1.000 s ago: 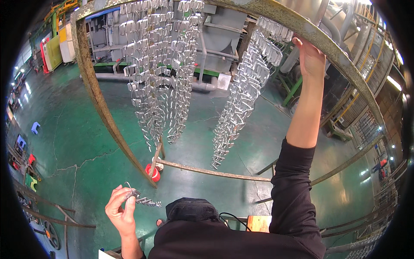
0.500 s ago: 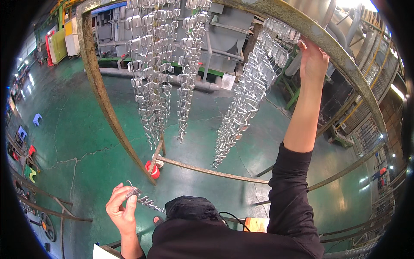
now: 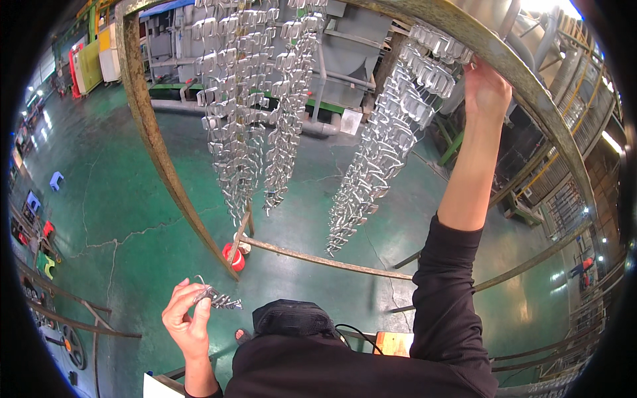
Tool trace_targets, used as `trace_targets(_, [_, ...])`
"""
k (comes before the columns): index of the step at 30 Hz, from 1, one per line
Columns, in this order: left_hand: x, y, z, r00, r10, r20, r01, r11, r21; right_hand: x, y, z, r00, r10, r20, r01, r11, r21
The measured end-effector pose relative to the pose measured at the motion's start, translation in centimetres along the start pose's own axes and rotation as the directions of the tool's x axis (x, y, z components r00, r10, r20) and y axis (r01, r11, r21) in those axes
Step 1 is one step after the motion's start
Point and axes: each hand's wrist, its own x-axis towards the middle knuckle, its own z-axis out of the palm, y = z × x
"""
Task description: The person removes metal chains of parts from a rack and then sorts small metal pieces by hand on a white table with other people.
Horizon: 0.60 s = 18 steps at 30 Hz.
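Observation:
My left hand (image 3: 189,322) is low on the left, its fingers closed on a strand of twisted metal hooks (image 3: 224,301) whose free end points right. My right hand (image 3: 488,96) is raised high under the metal frame's top bar, fingers curled by the upper end of a hanging cluster of shiny bent-metal parts (image 3: 378,156). Its fingertips are partly hidden, so what they grip cannot be made out. Left of that cluster hang a narrower row of the same parts (image 3: 290,113) and a wide one (image 3: 232,113).
The worn metal frame (image 3: 154,126) surrounds the hanging parts, with a lower rail (image 3: 325,263) crossing in front. A red bucket (image 3: 233,257) stands by its left leg. Grey machinery (image 3: 358,50) is behind. A wooden surface (image 3: 395,343) shows near my body.
The hanging rows have swung and turned a little. My right hand has shifted slightly right. The strand in my left hand reaches less far right; that hand has barely moved.

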Motion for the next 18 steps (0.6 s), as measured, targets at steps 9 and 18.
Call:
trace_targets(9, [0.4, -0.1, 0.1, 1.0, -0.001, -0.007, 0.001, 1.0, -0.023, 0.4, -0.7, -1.9, 0.996, 0.035, -0.081, -0.034, 0.999, 0.007])
trace_targets(18, [1.0, -0.8, -0.5, 0.999, -0.001, 0.045, 0.001, 1.0, 0.007, -6.9, -1.6, -0.4, 0.957, 0.12, -0.266, -0.19, 0.947, -0.258])
